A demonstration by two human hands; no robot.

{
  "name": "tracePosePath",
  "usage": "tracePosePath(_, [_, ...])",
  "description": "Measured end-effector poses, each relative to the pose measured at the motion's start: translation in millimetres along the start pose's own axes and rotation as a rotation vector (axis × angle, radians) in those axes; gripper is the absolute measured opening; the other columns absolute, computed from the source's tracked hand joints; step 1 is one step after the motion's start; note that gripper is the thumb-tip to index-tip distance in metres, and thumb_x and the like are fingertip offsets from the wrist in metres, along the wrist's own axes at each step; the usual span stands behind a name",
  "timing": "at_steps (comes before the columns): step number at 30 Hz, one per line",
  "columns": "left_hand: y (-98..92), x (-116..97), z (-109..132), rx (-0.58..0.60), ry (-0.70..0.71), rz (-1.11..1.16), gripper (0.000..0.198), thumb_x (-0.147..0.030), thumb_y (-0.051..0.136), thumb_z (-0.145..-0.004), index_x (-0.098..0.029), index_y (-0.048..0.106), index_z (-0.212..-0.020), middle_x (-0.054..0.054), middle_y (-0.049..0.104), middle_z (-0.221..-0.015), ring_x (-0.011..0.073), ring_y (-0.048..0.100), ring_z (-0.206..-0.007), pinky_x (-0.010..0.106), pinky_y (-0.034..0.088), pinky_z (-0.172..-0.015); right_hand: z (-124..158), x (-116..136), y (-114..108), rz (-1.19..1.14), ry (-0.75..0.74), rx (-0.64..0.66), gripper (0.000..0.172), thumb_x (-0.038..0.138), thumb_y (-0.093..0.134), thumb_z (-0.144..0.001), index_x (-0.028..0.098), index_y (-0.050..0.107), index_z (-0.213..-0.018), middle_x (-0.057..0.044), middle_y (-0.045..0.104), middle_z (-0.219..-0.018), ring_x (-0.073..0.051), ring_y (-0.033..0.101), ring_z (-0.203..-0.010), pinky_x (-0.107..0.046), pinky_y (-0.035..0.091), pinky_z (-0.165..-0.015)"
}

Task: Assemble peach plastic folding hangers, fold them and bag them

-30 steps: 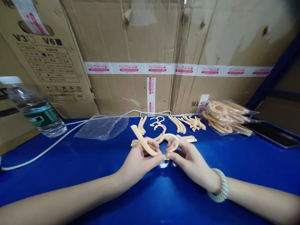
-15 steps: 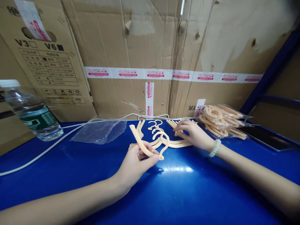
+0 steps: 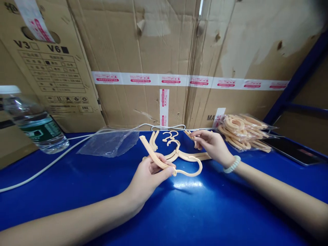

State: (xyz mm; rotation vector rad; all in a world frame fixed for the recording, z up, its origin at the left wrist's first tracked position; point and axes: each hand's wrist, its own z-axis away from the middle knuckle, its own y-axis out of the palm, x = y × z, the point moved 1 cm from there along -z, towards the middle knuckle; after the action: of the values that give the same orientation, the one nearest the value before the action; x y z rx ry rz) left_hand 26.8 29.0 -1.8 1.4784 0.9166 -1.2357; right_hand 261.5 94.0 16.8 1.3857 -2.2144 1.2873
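On my far left I see a water bottle lying on its side on the blue table. A white cable runs from the left edge along the back. An empty clear plastic bag rests on the cable, right of the bottle. Behind stand cardboard boxes banded with white-and-red tape. On my right a sealed bag of peach plastic parts leans near the boxes, with a dark flat screen just beside it and a blue post rising above.

Cartons wall the back; hanger parts clutter mid-table; near tabletop open.
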Motion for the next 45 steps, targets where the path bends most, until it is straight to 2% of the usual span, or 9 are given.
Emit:
tracePosePath(2, [-0.5, 0, -1, 0.0, -0.012, 0.039, 0.036, -0.019, 0.081, -0.068, -0.017, 0.051, -0.087, 0.0, 0.074, -0.08, 0.0115, 0.067, -0.075, 0.022, 0.049, -0.074, 7, 15, 0, -0.205, 0.103, -0.043, 0.023, 0.034, 0.054, -0.093, 0.018, 0.067, -0.103, -0.003, 0.069, -0.07, -0.015, 0.064, -0.057, -0.03, 0.056, -0.056])
tracePosePath(6, [-1.1, 1, -2, -0.009, -0.007, 0.088, 0.039, -0.019, 0.082, -0.068, -0.017, 0.05, -0.089, 0.001, 0.073, -0.081, 0.0125, 0.068, -0.077, 0.023, 0.051, -0.076, 23, 40, 3, -0.607, 0.263, -0.084, 0.022, 0.037, 0.068, -0.086, 0.019, 0.07, -0.099, -0.007, 0.073, -0.098, -0.018, 0.071, -0.078, -0.032, 0.059, -0.074])
tracePosePath(9, [-1.7, 1, -3, -0.035, -0.011, 0.125, 0.042, -0.018, 0.084, -0.065, -0.018, 0.048, -0.088, -0.001, 0.071, -0.078, 0.0141, 0.069, -0.079, 0.027, 0.052, -0.08, 31, 47, 7, -0.713, 0.328, -0.097, 0.022, 0.04, 0.068, -0.086, 0.02, 0.073, -0.094, -0.007, 0.074, -0.1, -0.017, 0.071, -0.083, -0.033, 0.058, -0.082])
tracePosePath(15, [-2.0, 2, -2, 0.029, 0.044, 0.056, 0.032, -0.017, 0.079, -0.07, -0.018, 0.05, -0.082, -0.001, 0.071, -0.079, 0.0153, 0.07, -0.082, 0.027, 0.052, -0.081, 40, 50, 17, -0.78, 0.454, -0.061, 0.019, 0.034, 0.077, -0.078, 0.019, 0.074, -0.089, -0.005, 0.074, -0.092, -0.013, 0.067, -0.078, -0.024, 0.055, -0.073])
tracePosePath(20, [-2.0, 2, -2, 0.056, 0.071, 0.007, 0.029, -0.016, 0.077, -0.072, -0.019, 0.05, -0.081, -0.001, 0.071, -0.081, 0.0132, 0.069, -0.08, 0.024, 0.05, -0.079, 43, 58, 21, -0.933, 0.612, -0.086, 0.05, 0.023, 0.086, -0.064, 0.026, 0.066, -0.11, -0.001, 0.068, -0.104, -0.011, 0.066, -0.081, -0.025, 0.055, -0.074])
tracePosePath(23, [-1.6, 1, -1, 0.074, 0.047, -0.013, 0.029, -0.017, 0.077, -0.073, -0.019, 0.05, -0.082, -0.001, 0.072, -0.083, 0.0129, 0.069, -0.082, 0.023, 0.05, -0.079, 44, 60, 25, -1.065, 0.706, -0.001, 0.055, 0.02, 0.088, -0.061, 0.024, 0.065, -0.111, 0.0, 0.069, -0.09, -0.013, 0.067, -0.083, -0.028, 0.055, -0.083])
tracePosePath(27, [-1.0, 0, 0, 0.088, 0.035, -0.072, 0.03, -0.016, 0.077, -0.074, -0.019, 0.048, -0.083, -0.002, 0.072, -0.084, 0.0123, 0.069, -0.081, 0.022, 0.049, -0.075, 45, 57, 29, -1.071, 0.674, 0.057, 0.036, 0.023, 0.087, -0.063, 0.019, 0.066, -0.093, 0.0, 0.07, -0.083, -0.014, 0.067, -0.086, -0.028, 0.052, -0.087])
tracePosePath(31, [-0.3, 0, 0, 0.108, 0.033, -0.089, 0.032, -0.016, 0.076, -0.072, -0.02, 0.047, -0.086, -0.003, 0.072, -0.084, 0.0122, 0.068, -0.078, 0.022, 0.049, -0.071, 47, 54, 32, -0.929, 0.549, 0.107, 0.025, 0.025, 0.083, -0.07, 0.019, 0.066, -0.088, 0.0, 0.071, -0.085, -0.01, 0.064, -0.079, -0.021, 0.051, -0.074])
tracePosePath(45, [2.7, -2, 2, 0.186, 0.041, -0.06, 0.034, -0.013, 0.076, -0.072, -0.021, 0.045, -0.082, -0.003, 0.073, -0.077, 0.0124, 0.07, -0.074, 0.023, 0.051, -0.072, 45, 58, 29, -0.767, 0.415, 0.32, 0.019, 0.031, 0.075, -0.078, 0.016, 0.067, -0.087, -0.003, 0.071, -0.08, -0.014, 0.068, -0.073, -0.027, 0.057, -0.07])
